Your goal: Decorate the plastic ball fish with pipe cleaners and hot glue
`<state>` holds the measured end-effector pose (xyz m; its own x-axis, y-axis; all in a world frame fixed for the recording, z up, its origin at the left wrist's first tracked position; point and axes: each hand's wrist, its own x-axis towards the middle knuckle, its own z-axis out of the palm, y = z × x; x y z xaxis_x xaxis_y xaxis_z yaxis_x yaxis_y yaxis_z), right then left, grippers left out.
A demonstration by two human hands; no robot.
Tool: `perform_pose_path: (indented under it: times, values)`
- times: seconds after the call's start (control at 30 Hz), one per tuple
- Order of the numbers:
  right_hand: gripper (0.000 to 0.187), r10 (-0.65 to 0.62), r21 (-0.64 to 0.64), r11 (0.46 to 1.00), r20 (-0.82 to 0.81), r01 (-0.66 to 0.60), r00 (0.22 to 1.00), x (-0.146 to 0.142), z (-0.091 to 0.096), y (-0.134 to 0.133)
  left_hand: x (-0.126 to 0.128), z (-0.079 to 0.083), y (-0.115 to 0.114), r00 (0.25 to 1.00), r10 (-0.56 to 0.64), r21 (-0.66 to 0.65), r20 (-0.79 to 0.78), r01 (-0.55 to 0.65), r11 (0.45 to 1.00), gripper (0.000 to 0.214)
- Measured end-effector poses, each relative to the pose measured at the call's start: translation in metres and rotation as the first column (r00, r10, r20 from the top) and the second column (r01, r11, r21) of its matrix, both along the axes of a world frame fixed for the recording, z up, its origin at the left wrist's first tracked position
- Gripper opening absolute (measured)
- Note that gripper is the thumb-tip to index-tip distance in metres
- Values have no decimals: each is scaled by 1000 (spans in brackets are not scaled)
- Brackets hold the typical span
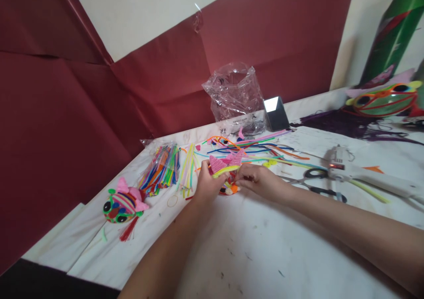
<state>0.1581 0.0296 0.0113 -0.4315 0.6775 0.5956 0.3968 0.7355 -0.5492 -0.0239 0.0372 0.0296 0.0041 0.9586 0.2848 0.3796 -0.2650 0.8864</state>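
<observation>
Between my hands is a colourful pipe-cleaner mask [226, 168] with pink pointed ears, a yellow-green band and an orange part low on its right side. My left hand [209, 180] grips its left side, the thumb across its front. At its right edge my right hand [256, 180] has its fingers pinched together; whatever they hold is too small to make out. Just behind lie loose pipe cleaners [261, 149] in several colours. Black-handled scissors [316, 185] rest to the right of my right hand, partly under a white glue gun [361, 175].
A finished-looking animal mask [124, 204] with a red tassel lies at left. Bundled pipe cleaners [162, 168] in plastic sit behind it. A clear plastic bag [235, 93] and a dark phone-like object [276, 114] stand at the back. Another decorated mask [384, 99] is at far right.
</observation>
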Motion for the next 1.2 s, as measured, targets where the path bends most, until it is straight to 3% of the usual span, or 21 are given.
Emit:
perform_pose_path:
  times: [0.13, 0.33, 0.5, 0.67, 1.03, 1.2]
  values:
    - [16, -101, 51, 994, 54, 98, 993, -2, -3, -1, 1, -1, 1, 1000, -11, 3, 11, 10, 1000, 44]
    - [19, -86, 286, 957, 123, 47, 989, -1, -7, -2, 0, -2, 0, 1000, -1, 23, 5, 0, 1000, 42]
    - [22, -127, 342, 937, 132, 75, 983, -2, -6, -4, -1, -5, 2, 1000, -11, 28, 10, 10, 1000, 44]
    - [21, -205, 274, 950, 182, 151, 962, -5, -5, -7, -1, -6, 1, 999, -21, 47, 35, 20, 999, 46]
    - [17, -267, -57, 961, 71, 271, 961, -14, 1, -14, -1, -8, 1, 999, -29, 71, 32, 27, 997, 47]
    - [18, -258, -96, 960, 72, 264, 963, -13, 2, -13, 0, -8, -1, 999, -36, 68, 28, 34, 997, 47]
